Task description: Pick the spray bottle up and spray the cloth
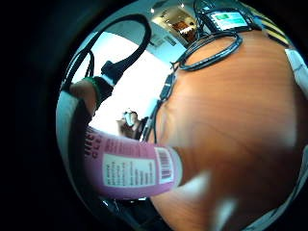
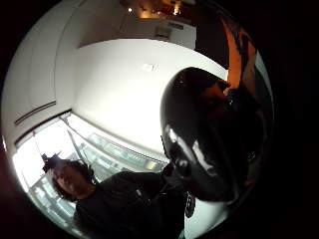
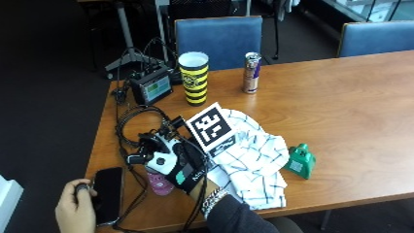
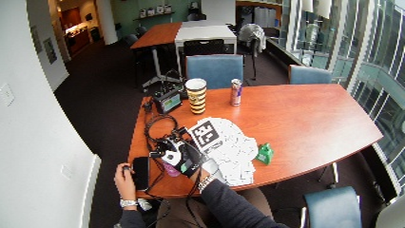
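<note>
In the outside view my gloved right hand (image 3: 176, 162) is wrapped round the top of a pink spray bottle (image 3: 160, 184) near the table's front left edge. The bottle is about upright, with its base at or just above the wood. The little finger side palm view has the pink labelled body (image 1: 130, 168) close against the palm. The glossy black spray head (image 2: 199, 144) fills much of the thumb side palm view. A white cloth with blue checks (image 3: 255, 155) lies crumpled on the table just right of the hand. The wide view shows the same hand (image 4: 180, 156) beside the cloth (image 4: 231, 147).
A bare left hand (image 3: 74, 206) rests on a black phone (image 3: 107, 194) at the table's (image 3: 349, 97) left front corner. Cables (image 3: 136, 121) and a small screen box (image 3: 150, 87) lie behind the hand. A striped cup (image 3: 193, 77), a can (image 3: 251, 73) and a green object (image 3: 301, 160) stand nearby.
</note>
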